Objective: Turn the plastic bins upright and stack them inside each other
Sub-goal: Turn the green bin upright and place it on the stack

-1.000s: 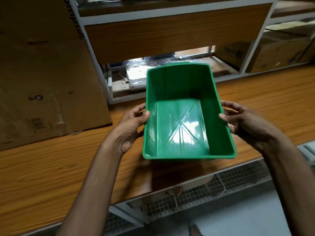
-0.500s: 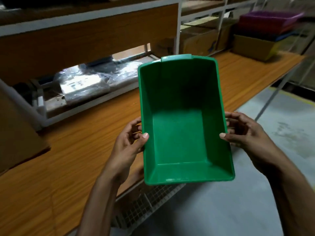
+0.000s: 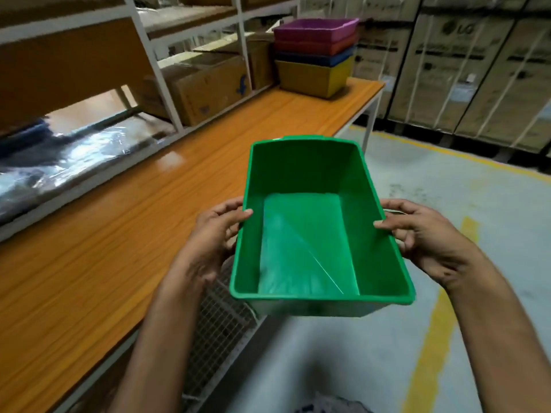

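An empty green plastic bin (image 3: 310,234) is held upright in the air, off the table's front edge and over the floor. My left hand (image 3: 214,234) grips its left rim with the thumb hooked inside. My right hand (image 3: 417,234) grips the right rim the same way. At the far end of the table stands a stack of nested bins (image 3: 313,52): purple on top, then red, blue, and yellow at the bottom, all upright.
The long orange wooden table (image 3: 119,234) runs along my left. White shelving (image 3: 155,73) behind it holds cardboard boxes (image 3: 208,84) and plastic-wrapped items (image 3: 59,156). Tall cartons (image 3: 465,64) line the far wall. The grey floor (image 3: 447,189) has yellow lines.
My view has swung right and the green bin has moved with it, from above the table to off its edge. The bin stack at the table's end has come closer.
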